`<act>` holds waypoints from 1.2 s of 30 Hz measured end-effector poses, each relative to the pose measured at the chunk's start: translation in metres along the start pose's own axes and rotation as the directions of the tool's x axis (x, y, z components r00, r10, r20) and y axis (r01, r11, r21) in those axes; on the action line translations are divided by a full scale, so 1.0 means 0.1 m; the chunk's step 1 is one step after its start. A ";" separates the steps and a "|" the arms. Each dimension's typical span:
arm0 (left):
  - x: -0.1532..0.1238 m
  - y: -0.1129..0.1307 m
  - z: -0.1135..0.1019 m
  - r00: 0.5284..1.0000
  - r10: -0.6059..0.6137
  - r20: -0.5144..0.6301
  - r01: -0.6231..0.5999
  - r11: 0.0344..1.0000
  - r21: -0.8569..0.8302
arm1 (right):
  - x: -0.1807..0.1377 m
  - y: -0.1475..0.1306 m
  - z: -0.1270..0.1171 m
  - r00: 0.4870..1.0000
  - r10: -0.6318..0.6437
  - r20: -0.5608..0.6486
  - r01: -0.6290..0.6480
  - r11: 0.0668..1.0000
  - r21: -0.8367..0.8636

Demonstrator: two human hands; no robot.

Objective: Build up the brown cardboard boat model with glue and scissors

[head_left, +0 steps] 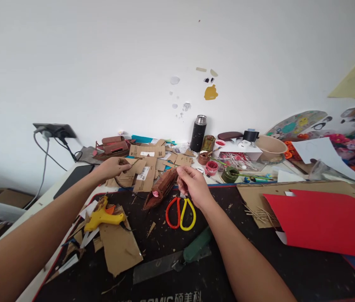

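My left hand [114, 168] is pinched over the cardboard scraps at the back left. A thin brown strip [135, 162] shows at its fingertips. My right hand [191, 184] is closed beside the raised end of a reddish-brown model boat [161, 188]; whatever its fingers hold is hidden. The boat lies tilted on the black mat, with a pink spot on its near side. Just below my right hand lie scissors [180, 214] with one red and one yellow handle. A yellow glue gun [105, 216] rests on cardboard at the left.
A green-handled cutter [196, 245] lies on the mat [171, 289]. Behind stand a black thermos [198, 133], paint jars [211, 167] and a beige bowl [271, 146]. Red card [325, 222] covers the right side. A second brown model [114, 147] sits at back left.
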State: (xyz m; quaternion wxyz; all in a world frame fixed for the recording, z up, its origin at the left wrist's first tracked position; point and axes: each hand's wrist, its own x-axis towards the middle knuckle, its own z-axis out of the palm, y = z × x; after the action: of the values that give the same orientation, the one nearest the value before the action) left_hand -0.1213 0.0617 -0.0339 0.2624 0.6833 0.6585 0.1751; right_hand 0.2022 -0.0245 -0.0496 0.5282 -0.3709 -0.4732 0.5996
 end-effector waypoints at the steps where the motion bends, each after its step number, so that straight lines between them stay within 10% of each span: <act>1: 0.03 -0.01 0.00 1.000 -0.003 0.003 0.003 1.000 0.006 | 0.00 0.00 0.00 1.000 0.000 0.000 0.000 1.000 0.001; 25: 0.04 -0.15 0.06 0.999 0.010 -0.041 -0.007 0.998 0.066 | 0.07 -0.05 -0.13 0.997 -0.009 -0.076 0.010 1.000 0.008; 36: -0.45 0.67 0.23 0.975 0.217 -0.052 -0.205 0.963 0.178 | 0.13 -0.10 -0.27 0.973 -0.095 -0.209 0.105 0.994 0.037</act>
State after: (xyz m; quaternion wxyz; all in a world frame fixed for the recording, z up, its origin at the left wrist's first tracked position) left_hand -0.0573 0.0141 -0.0079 0.1592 0.7630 0.6034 0.1688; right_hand 0.2279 -0.0069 -0.0466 0.6126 -0.3943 -0.4194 0.5416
